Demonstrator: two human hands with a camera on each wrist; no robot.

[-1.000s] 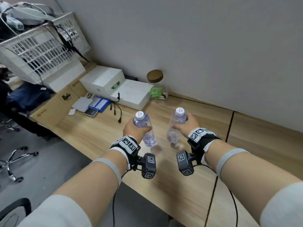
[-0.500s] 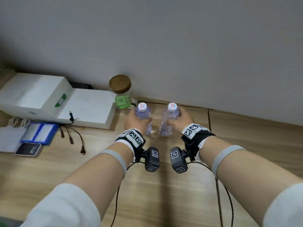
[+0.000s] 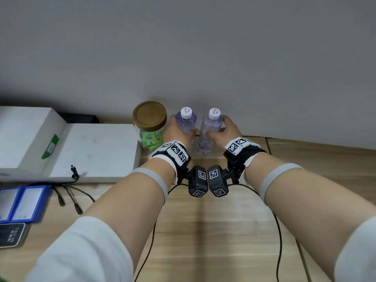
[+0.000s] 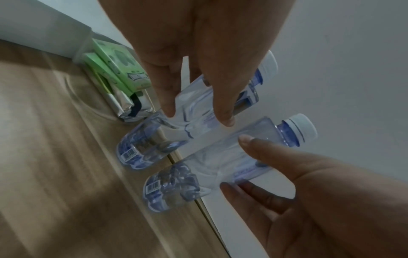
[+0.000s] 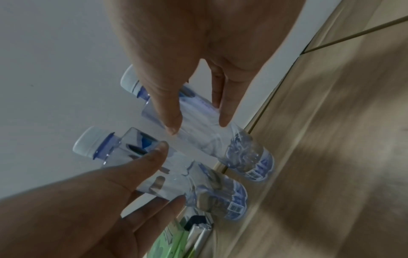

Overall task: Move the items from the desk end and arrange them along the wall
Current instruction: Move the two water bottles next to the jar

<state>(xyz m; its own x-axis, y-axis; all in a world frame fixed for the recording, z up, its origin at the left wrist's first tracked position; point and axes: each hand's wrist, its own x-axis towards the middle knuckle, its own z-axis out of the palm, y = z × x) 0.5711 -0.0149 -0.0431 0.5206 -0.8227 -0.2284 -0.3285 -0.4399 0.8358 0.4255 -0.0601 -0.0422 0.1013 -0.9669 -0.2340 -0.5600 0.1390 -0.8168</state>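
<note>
**Two bottles, two hands, at the wall**

Two clear water bottles stand upright on the bench (image 3: 223,231) close to the wall (image 3: 203,47), one per hand. The left hand (image 3: 176,131) wraps the left bottle (image 3: 186,123); the right hand (image 3: 224,132) wraps the right bottle (image 3: 210,129). The bottles are just beside each other, white caps up. One glass jar (image 3: 149,123) with a brown lid stands just left of the left bottle, holding green packets. Two white boxes (image 3: 81,147) lie further left, with two blue cases (image 3: 22,202) in front of them.

The head view shows only the backs of both hands. The left wrist view shows the fingers (image 4: 223,104) and thumb lightly curled around the left bottle (image 4: 154,139), whose base meets the bench. The right wrist view shows the same loose grip on the right bottle (image 5: 234,148), also down on the wood.
</note>
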